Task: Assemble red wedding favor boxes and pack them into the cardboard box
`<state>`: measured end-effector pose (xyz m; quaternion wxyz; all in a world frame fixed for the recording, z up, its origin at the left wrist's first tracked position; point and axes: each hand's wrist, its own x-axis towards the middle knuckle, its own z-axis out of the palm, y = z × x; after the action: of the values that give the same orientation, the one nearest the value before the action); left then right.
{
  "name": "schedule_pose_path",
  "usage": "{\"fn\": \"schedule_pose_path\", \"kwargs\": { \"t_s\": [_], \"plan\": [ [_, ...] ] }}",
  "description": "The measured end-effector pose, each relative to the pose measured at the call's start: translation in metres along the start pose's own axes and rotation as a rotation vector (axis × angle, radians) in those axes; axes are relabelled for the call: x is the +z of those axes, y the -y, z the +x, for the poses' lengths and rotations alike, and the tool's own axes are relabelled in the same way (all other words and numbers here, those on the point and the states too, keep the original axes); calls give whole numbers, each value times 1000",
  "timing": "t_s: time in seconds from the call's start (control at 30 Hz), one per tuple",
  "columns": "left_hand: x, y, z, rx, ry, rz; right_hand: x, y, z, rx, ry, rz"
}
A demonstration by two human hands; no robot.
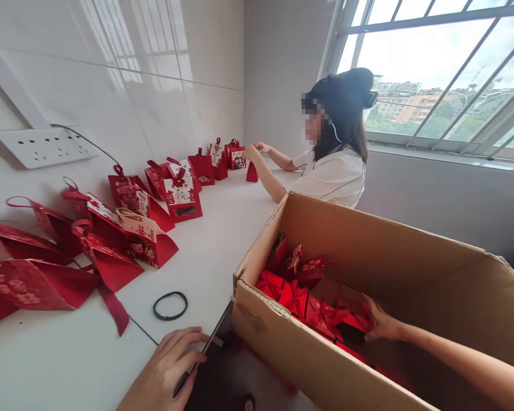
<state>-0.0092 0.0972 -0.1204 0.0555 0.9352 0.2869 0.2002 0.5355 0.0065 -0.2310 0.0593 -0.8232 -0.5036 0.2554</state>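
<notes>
My left hand [165, 365] rests at the near edge of the white table [216, 248], fingers over the dark rim and thumb below, gripping it. A black elastic band [170, 306] lies just beyond those fingers. Inside an open cardboard box [411, 242] on the right, my right hand [383, 322] is closed around the end of a red gift box [354, 318]; some of its fingers are hidden. Several red gift boxes with ribbon bows [294, 297] sit beside it, and small red bags [280, 254] lie in the far left corner.
Red handled gift bags [183, 197] stand in rows along the tiled wall, some with printed white fronts. A co-worker [332, 165] in a white top handles a red bag [252, 172] at the far end. A power strip [45, 147] is mounted left, and a barred window [437, 80] is right.
</notes>
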Motion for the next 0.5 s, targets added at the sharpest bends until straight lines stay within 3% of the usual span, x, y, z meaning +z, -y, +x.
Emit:
{"fn": "schedule_pose_path", "kwargs": {
  "t_s": [0.13, 0.3, 0.5],
  "plan": [
    [7, 5, -3, -61, -30, -65, -15, 10, 14, 73, 121, -101],
    [8, 5, -1, -80, -67, -115, -4, 19, 11, 83, 242, -221],
    [11, 3, 2, -94, -74, -140, 5, 25, 0, 54, 247, -321]
  ]
}}
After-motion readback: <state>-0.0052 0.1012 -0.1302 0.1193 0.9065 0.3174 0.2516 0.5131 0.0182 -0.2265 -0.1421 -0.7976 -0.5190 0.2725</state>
